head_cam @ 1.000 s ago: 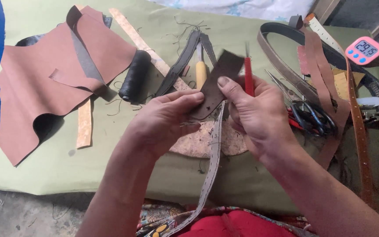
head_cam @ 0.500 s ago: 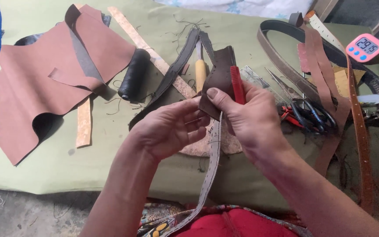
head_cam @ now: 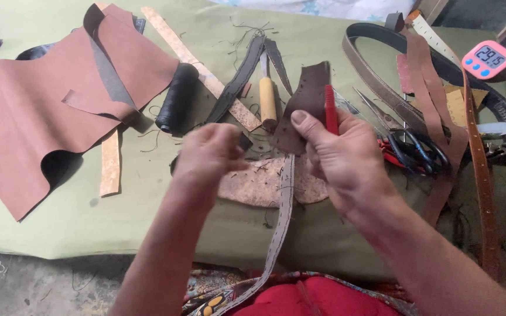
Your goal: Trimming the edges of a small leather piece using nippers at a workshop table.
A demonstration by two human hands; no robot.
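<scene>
One screen only: small pink digital timer (head_cam: 487,59) sat at far right edge of desk (head_cam: 323,35), rounded-square body, pale grey display w/ dark digits, blue buttons below. No pkgs/labels seen.

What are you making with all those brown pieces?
A person is working on leather over a green cloth. The right hand pinches a dark brown leather piece together with a red-handled tool. The left hand is just beside it, blurred, so what its fingertips grip is unclear. A long stitched strap hangs down toward the lap. Black thread, pliers and leather sheets lie around.
</scene>
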